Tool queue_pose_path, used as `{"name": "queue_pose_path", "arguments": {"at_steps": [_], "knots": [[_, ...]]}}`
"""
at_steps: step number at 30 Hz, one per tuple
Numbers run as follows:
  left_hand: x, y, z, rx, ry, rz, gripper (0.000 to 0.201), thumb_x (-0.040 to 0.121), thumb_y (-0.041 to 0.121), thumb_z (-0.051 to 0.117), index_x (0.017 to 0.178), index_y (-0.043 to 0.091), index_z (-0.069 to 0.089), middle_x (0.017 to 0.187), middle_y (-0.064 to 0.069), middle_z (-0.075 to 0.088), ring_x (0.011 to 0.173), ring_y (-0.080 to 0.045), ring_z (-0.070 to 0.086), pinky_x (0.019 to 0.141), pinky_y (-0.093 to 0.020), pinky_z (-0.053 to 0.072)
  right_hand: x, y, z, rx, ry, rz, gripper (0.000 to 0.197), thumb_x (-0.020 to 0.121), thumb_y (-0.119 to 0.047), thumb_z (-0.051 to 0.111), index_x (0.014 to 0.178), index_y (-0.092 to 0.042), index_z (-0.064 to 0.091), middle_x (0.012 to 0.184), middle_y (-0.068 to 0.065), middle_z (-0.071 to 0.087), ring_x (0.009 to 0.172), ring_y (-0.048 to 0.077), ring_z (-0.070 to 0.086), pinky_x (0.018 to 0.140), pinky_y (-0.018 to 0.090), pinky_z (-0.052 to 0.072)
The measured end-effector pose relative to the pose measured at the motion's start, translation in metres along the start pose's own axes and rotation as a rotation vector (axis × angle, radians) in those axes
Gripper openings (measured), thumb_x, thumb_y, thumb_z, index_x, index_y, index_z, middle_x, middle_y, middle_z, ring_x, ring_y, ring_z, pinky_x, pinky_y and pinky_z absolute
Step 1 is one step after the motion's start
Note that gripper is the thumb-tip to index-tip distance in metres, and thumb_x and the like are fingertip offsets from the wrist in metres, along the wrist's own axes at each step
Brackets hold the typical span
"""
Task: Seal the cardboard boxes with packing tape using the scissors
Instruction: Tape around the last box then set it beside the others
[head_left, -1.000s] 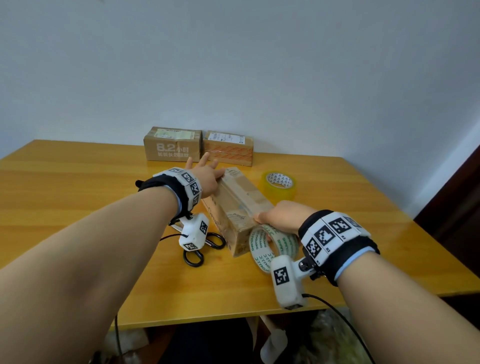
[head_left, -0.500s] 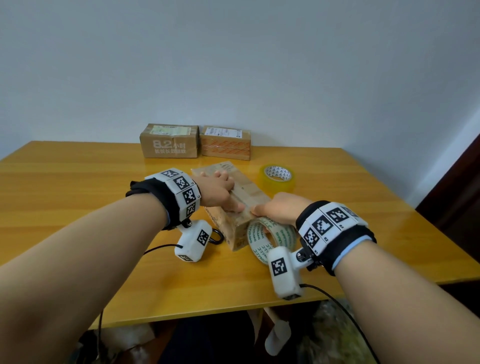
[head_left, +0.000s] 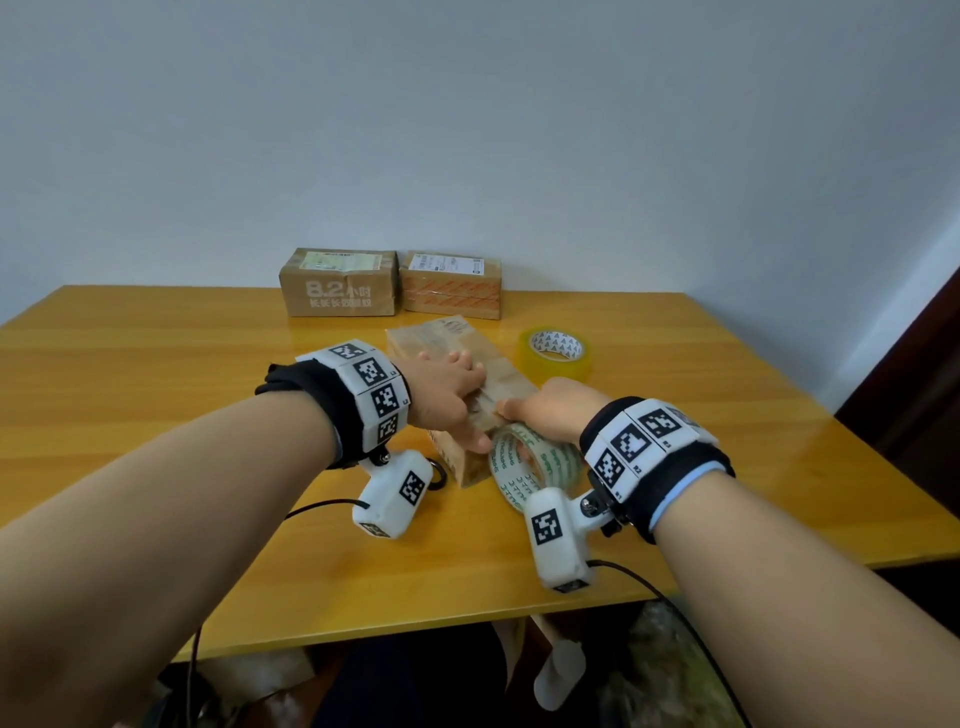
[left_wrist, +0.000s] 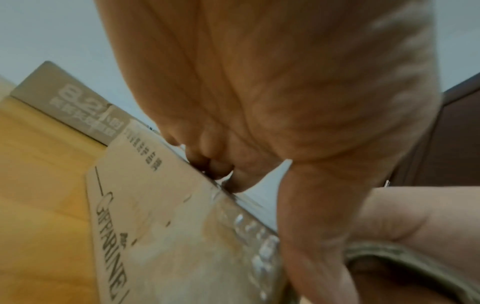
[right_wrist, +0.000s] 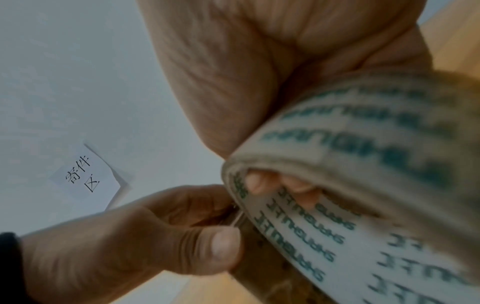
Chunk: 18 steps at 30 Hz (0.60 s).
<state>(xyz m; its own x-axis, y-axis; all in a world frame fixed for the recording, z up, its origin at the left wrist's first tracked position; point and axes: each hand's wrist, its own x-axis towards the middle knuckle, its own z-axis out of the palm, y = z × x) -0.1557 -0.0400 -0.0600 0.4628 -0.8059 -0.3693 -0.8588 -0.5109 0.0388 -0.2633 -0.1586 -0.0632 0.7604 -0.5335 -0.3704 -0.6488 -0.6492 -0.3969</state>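
Note:
A long cardboard box (head_left: 452, 343) lies on the table's middle, its near end toward me. My left hand (head_left: 470, 405) grips that near end: fingers curled on top, thumb down the end face over shiny clear tape (left_wrist: 249, 236). My right hand (head_left: 550, 410) holds the green-printed tape roll (head_left: 524, 462) against the same end, fingers (right_wrist: 259, 183) hooked through its core. In the right wrist view the left hand's thumb (right_wrist: 223, 244) presses right beside the roll (right_wrist: 363, 164). Only one black scissors handle loop (head_left: 438, 474) shows, left of the box, behind my left wrist camera.
Two more cardboard boxes (head_left: 340, 283) (head_left: 452, 286) stand side by side at the table's back edge by the wall. A yellowish tape roll (head_left: 555, 351) lies flat right of the long box. The table's front edge (head_left: 467, 618) is close to me. A dark door (head_left: 924, 374) is at right.
My left hand has slid from the box's far end to its near end and curled its fingers there, meeting the right hand. The right hand has kept the roll at the box's end.

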Motion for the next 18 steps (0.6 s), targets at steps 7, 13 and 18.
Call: {"name": "queue_pose_path", "arguments": {"at_steps": [7, 13, 18], "knots": [[0.003, -0.003, 0.009, 0.094, 0.119, 0.055, 0.056, 0.103, 0.033, 0.043, 0.152, 0.014, 0.028, 0.157, -0.009, 0.030, 0.142, -0.026, 0.032, 0.112, -0.045, 0.034, 0.011, -0.005, 0.009, 0.248, -0.007, -0.003, 0.040, 0.102, -0.045, 0.044, 0.084, -0.011, 0.055, 0.080, 0.010, 0.062, 0.071, 0.026, 0.058, 0.066, 0.032, 0.041], [-0.003, 0.003, 0.017, 0.132, 0.232, 0.092, 0.046, 0.101, 0.017, 0.038, 0.147, 0.015, 0.040, 0.150, -0.010, 0.042, 0.137, -0.026, 0.040, 0.109, -0.042, 0.037, 0.011, -0.009, 0.012, 0.227, -0.008, -0.014, 0.040, 0.106, -0.043, 0.037, 0.086, -0.013, 0.053, 0.075, 0.005, 0.056, 0.064, 0.018, 0.052, 0.056, 0.028, 0.037], [-0.006, 0.001, 0.022, -0.081, 0.232, 0.098, 0.049, 0.100, 0.009, 0.040, 0.149, 0.011, 0.037, 0.156, -0.010, 0.032, 0.144, -0.024, 0.028, 0.115, -0.037, 0.027, 0.018, 0.001, 0.020, 0.449, -0.100, 0.047, 0.070, 0.089, -0.075, 0.046, 0.110, -0.011, 0.063, 0.100, 0.015, 0.076, 0.092, 0.032, 0.074, 0.091, 0.047, 0.058]]}}
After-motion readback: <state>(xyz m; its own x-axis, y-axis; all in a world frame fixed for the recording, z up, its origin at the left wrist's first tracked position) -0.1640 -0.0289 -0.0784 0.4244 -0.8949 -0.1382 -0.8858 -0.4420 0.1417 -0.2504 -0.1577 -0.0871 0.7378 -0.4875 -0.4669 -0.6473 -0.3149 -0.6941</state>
